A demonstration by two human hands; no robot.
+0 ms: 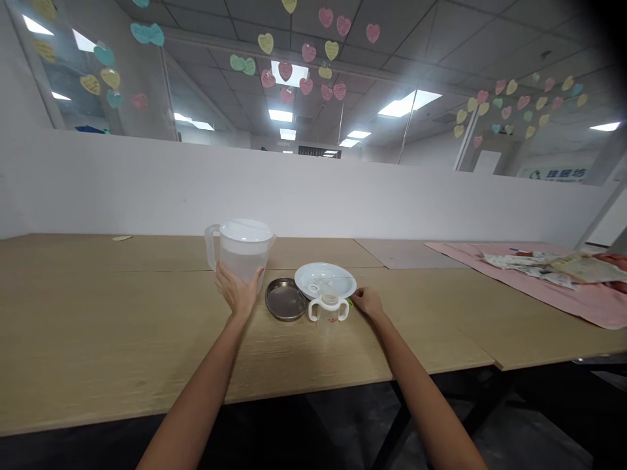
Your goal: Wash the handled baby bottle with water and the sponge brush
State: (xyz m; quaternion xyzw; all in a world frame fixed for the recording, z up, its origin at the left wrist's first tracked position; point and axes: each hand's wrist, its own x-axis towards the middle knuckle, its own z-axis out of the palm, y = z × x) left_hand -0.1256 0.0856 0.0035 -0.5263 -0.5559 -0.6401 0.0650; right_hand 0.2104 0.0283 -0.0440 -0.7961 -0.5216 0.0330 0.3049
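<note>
A translucent plastic pitcher [247,251] with a white lid and a side handle stands upright on the table, with clear liquid inside. My left hand [238,287] is wrapped round the lower front of its body, thumb on the right side. To its right lies a shallow round metal pan [286,301]. A white bowl [337,273] beside the pan has small clear and white parts in it. In front of the bowl stands a clear baby bottle [329,316] with two white handles, its top uncapped. My right hand [367,300] is at the bowl's right edge, fingers closed; their tips are partly hidden near a small yellow-green thing [349,303].
The wooden table [122,339] has its front edge close to me. At the right, a pink cloth [533,297] bears papers and bags [582,267]. A small pale flat piece [122,238] lies at the back left. Behind stands a white wall [318,196] with glass above.
</note>
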